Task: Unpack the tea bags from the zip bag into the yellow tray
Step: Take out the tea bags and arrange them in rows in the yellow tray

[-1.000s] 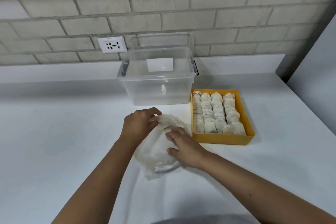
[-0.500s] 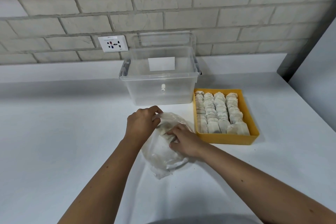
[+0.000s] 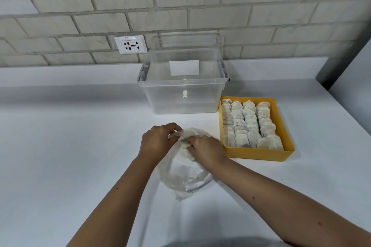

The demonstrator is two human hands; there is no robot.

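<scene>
Head view looks down on a white counter [image 3: 70, 146] where the zip bag [image 3: 184, 174] lies slack and crumpled between the two forearms, its mouth turned away from the person toward the clear plastic box [image 3: 181, 94] at the back. The left hand [image 3: 157, 142] is curled with its fingertips pinching the bag's upper lip and holding the mouth open. The right hand [image 3: 206, 149] sits at that same opening, fingers closed around a pale tea bag [image 3: 185, 146] which shows between the two hands, half out of the mouth; how many bags remain deeper in the plastic I cannot tell, though dark crumbs speckle the inside. The yellow tray [image 3: 261, 154] stands just beside the bag on the right, clear of it, its long axis running away from the person, and four rows of tea bags [image 3: 248, 124] already fill most of it, standing on edge. What the next move turns on is plain: the tray lies to the right of the bag's mouth and slightly beyond it, so the right hand is much the nearer and would need only a short sideways carry, while the left looks better placed to go on anchoring the bag. Free space in the tray seems slim, probably along the near edge or the right side.
</scene>
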